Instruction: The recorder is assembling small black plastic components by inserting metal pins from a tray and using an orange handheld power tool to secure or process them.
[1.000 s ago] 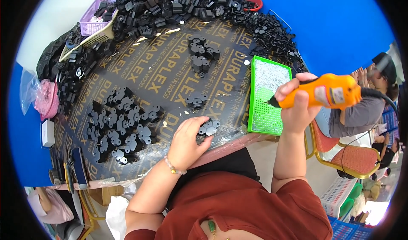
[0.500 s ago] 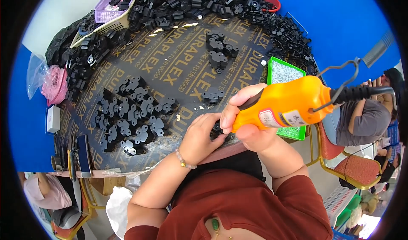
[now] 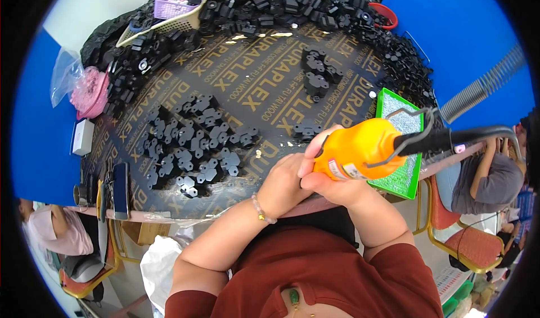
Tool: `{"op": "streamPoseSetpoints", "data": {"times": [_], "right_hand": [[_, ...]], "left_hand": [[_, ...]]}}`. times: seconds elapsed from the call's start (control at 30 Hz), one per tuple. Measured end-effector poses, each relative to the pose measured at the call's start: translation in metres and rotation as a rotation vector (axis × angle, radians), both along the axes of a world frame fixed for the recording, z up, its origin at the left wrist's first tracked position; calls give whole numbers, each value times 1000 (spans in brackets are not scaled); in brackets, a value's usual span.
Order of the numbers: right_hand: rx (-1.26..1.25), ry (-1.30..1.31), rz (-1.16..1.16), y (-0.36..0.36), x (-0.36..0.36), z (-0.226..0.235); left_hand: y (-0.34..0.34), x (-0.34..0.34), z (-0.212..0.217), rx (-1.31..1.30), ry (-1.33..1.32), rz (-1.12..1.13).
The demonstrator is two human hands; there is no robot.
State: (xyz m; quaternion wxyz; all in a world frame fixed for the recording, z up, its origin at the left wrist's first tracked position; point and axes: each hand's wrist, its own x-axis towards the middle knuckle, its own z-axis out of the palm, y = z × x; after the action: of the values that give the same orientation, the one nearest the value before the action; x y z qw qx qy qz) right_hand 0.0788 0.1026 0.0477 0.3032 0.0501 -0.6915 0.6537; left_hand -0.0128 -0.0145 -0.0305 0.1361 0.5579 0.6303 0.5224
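Observation:
My right hand (image 3: 340,187) grips an orange electric screwdriver (image 3: 360,146), its corded end raised toward the right. The tool's tip is hidden behind the hands. At the near table edge, my left hand (image 3: 286,186) is closed, its fingertips hidden by the right hand. The black plastic part it held half a second ago is now covered. Just beyond the hands lies another black part (image 3: 308,129). To the left, a group of black parts with screw tabs (image 3: 191,140) is laid out on the dark table (image 3: 264,112). A smaller cluster (image 3: 318,81) sits farther back.
A green tray of small silvery screws (image 3: 415,186) is at the right edge. Black pieces heap along the far side near a purple basket (image 3: 169,7), a red bowl (image 3: 388,14) and a pink basket (image 3: 95,95). A phone (image 3: 121,191) lies front left. Other people sit on both sides.
The screwdriver has swung, so its corded end points more toward me and looks foreshortened. My hands have come closer together, covering the black part. The whole view has shifted slightly.

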Motion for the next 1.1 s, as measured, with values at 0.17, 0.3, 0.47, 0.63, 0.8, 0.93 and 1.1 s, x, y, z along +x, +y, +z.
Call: {"op": "streamPoseSetpoints", "data": {"times": [0.17, 0.3, 0.47, 0.63, 0.8, 0.93, 1.1], "right_hand": [[-97, 16, -124, -6, 0, -6], [-188, 22, -81, -9, -1, 2], [-145, 290, -103, 13, 30, 34], [20, 337, -431, 74, 83, 38], [-45, 177, -736, 121, 111, 21], [-97, 104, -755, 130, 112, 4], [-80, 77, -708, 129, 118, -7]], "left_hand": [[-3, 3, 18, -60, 75, 22], [-8, 5, 17, -121, 106, 18], [-36, -11, 52, -292, 645, 486], [-46, -48, 73, -414, 735, 642], [-1, -30, 87, -299, 723, 396], [38, -24, 59, -443, 787, 235], [36, 7, 59, -476, 818, 141]]}}
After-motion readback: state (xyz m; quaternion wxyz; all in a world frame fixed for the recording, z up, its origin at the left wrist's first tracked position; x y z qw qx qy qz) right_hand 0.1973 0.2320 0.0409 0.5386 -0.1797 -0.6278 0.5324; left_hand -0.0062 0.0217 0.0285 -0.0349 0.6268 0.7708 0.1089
